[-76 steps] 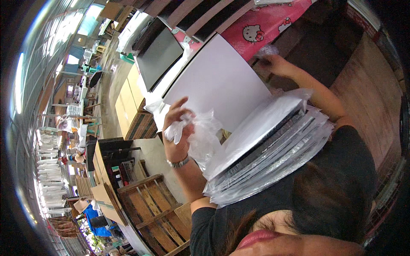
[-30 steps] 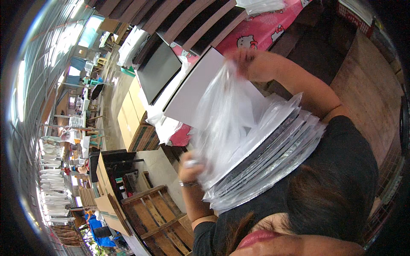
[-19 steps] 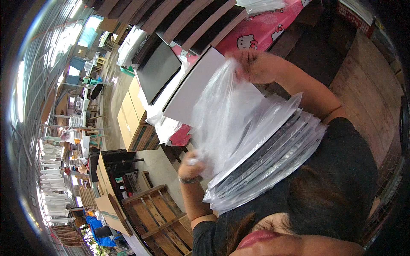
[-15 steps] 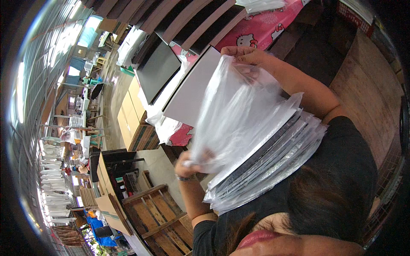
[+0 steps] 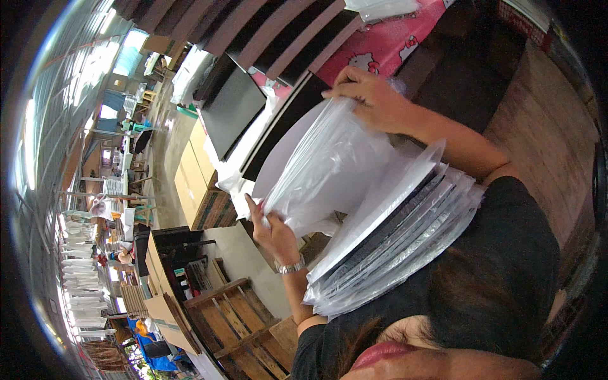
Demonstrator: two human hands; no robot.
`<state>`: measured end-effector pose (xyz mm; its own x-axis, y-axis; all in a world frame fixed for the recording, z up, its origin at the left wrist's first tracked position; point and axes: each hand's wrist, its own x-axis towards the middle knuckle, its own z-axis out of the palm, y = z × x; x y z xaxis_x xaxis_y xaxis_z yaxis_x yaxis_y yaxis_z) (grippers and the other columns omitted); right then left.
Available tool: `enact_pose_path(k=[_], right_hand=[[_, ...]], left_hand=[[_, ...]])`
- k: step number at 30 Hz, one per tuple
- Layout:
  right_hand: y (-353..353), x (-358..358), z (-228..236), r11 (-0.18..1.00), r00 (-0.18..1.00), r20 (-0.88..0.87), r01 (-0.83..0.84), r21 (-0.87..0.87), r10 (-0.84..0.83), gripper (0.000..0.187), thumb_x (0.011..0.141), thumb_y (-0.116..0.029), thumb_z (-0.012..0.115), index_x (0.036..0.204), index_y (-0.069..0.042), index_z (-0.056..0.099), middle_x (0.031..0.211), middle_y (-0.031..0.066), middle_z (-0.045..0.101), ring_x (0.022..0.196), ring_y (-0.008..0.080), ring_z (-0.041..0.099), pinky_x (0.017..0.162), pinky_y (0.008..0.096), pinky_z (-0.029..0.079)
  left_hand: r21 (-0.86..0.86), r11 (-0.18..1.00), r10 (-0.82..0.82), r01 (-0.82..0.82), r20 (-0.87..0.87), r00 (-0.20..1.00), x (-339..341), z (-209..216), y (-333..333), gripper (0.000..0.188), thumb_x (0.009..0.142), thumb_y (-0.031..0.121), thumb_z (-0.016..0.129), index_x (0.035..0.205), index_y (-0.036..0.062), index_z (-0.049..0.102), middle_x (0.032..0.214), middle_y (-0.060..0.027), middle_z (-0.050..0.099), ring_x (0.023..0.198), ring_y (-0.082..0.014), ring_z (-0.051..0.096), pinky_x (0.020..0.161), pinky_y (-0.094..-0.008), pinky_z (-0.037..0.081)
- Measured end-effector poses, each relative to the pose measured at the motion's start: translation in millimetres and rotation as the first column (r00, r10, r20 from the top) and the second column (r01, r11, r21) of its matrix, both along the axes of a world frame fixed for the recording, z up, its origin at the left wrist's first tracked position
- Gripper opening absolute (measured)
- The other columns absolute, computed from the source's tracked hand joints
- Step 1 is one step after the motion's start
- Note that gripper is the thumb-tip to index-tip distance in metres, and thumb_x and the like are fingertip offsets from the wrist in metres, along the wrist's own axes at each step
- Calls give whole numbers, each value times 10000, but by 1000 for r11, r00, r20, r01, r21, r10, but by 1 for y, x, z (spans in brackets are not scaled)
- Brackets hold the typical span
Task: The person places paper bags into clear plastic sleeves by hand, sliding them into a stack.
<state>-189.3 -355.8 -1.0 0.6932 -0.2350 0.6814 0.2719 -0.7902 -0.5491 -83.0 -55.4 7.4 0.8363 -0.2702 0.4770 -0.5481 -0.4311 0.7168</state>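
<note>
The pink-patterned tabletop [image 5: 396, 44] lies beyond a stack of plastic-wrapped sheets [image 5: 392, 247] near the torso. Toward the tabletop's near edge, a white sheet [image 5: 278, 155] bows behind a clear plastic bag [image 5: 335, 149], gripped by the right hand [image 5: 373, 98] and left hand [image 5: 277, 239], held apart.

Dark boards [image 5: 320, 47] rest on a pink cover [image 5: 387, 39].

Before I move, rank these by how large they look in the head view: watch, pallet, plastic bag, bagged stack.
1. Bagged stack and plastic bag: too alike to rank
2. Pallet, partly cut off from view and farther away
3. Watch
</note>
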Motion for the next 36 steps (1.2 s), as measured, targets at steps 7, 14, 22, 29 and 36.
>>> enact_pose_path(k=[7,14,22,29,36], right_hand=[[-14,-48,9,542,828,-45,-323,776,558,224,803,-148,626,1003,-47,635,838,-15,621,688,48,552,598,197,428],[-45,-31,-212,-57,685,-17,85,995,728,348,741,-105,665,1071,-13,606,936,134,649,850,214,628,750,330,510],[-70,-46,-250,768,405,-778,235,596,480,355,748,-196,683,1038,-4,608,947,116,632,883,206,600,774,334,482],[-15,38,-7,550,335,-445,-623,557,830,605,729,-340,744,1190,-13,527,999,98,617,933,207,581,825,338,461],[108,49,51,768,740,-208,-603,215,639,290,818,-267,654,934,-3,625,768,179,624,669,254,560,634,343,460]], left_hand=[[-230,965,-262,129,-771,581,22,4,69,182,783,78,647,921,-34,609,765,-40,616,565,-77,533,483,-192,403],[-220,925,-298,311,-926,233,56,-162,76,337,780,181,649,1061,15,564,854,-55,592,631,-134,535,510,-249,422],[21,973,-47,228,-956,290,19,-183,68,354,737,145,683,1049,19,572,771,-35,568,551,-118,481,463,-230,365],[-152,786,-474,599,-770,427,28,-27,30,375,699,113,713,1038,23,578,698,-17,547,480,-103,435,422,-214,316],[-661,648,-675,379,-267,688,6,73,-29,492,709,4,676,1166,-35,499,1057,-167,606,973,-244,593,862,-330,469]])
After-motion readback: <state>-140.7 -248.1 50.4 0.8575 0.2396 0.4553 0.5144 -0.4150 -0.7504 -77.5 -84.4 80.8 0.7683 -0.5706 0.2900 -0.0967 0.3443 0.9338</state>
